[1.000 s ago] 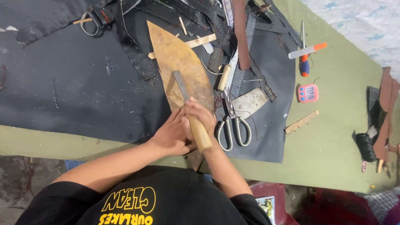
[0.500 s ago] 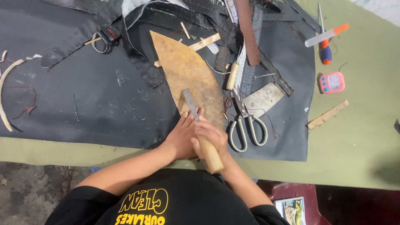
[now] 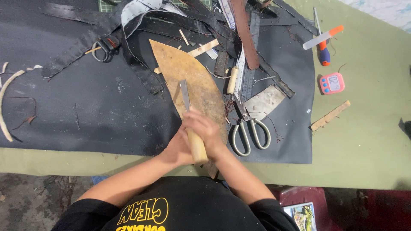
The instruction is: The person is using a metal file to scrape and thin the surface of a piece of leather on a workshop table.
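A black leather sheet (image 3: 77, 107) covers the green table (image 3: 368, 137), and at the centre of it lies a brown pointed leather piece (image 3: 192, 81), tip toward eleven o'clock. Scissors (image 3: 248, 128) lie at three o'clock of the hands. The right hand (image 3: 205, 128) is clenched round the wooden-handled knife (image 3: 190, 115), its blade flat on the brown piece; the left hand (image 3: 177, 149) braces beside it (grip unclear). A low blade angle and steady pressure would likely serve best.
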